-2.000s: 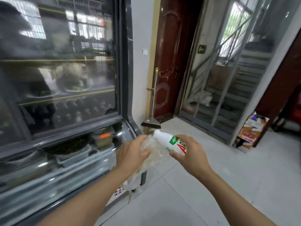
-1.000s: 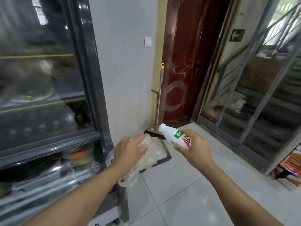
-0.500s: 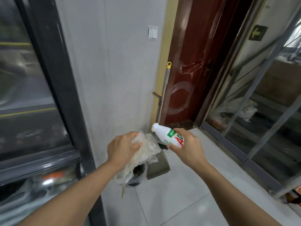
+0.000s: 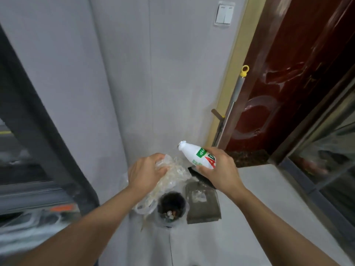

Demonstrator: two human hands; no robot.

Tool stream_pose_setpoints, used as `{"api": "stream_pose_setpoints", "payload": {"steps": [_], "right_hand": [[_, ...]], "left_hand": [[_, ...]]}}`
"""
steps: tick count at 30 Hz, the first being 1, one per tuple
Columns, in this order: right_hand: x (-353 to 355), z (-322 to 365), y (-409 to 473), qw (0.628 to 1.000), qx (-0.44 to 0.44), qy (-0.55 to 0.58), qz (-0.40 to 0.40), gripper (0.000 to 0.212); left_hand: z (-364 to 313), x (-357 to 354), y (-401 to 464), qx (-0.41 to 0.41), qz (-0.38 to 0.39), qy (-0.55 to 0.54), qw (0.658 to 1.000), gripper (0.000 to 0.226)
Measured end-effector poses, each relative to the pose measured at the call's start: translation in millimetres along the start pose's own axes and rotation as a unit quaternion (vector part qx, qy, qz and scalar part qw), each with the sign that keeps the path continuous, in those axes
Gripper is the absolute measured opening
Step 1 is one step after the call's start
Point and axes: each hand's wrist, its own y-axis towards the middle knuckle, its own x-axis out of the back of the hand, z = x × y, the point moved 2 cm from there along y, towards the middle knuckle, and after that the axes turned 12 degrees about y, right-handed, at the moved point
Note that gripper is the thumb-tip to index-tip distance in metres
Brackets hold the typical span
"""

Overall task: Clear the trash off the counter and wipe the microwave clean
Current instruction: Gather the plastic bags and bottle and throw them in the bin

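My left hand (image 4: 145, 172) grips a crumpled clear plastic bag (image 4: 172, 179) that hangs down past my wrist. My right hand (image 4: 221, 169) holds a small white bottle (image 4: 194, 155) with a green and red label, its open neck pointing up and left. Both hands are held close together above a small round trash bin (image 4: 172, 208) on the floor by the wall, dark inside with some litter at the bottom. The bag's lower end hangs at the bin's left rim. No microwave or counter is in view.
A grey dustpan (image 4: 202, 203) stands right of the bin, with a broom handle (image 4: 235, 96) leaning at the door frame. A dark red door (image 4: 288, 83) is at right. A glass-fronted display fridge (image 4: 28, 150) fills the left. Glass panels (image 4: 326, 160) line the right.
I have walked closer to the wall corner and looked down. The trash bin has come fully into view under my hands. Both hands keep their grips on the bag and bottle.
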Motion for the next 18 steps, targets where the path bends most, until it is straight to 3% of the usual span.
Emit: {"api": "stream_pose_setpoints", "payload": {"steps": [10,18], "right_hand": [[-27.8,-96.1,119.5,0.989,0.017,0.021,0.143,0.056],[-115.2,-177.5,156.3,0.974,-0.047,0.052,0.216,0.052]], "left_hand": [[-33.9,-97.7,72.0,0.132,0.038,0.043,0.99,0.039],[4.8,-200.3,102.1,0.188,0.082,0.085,0.975,0.043]]}}
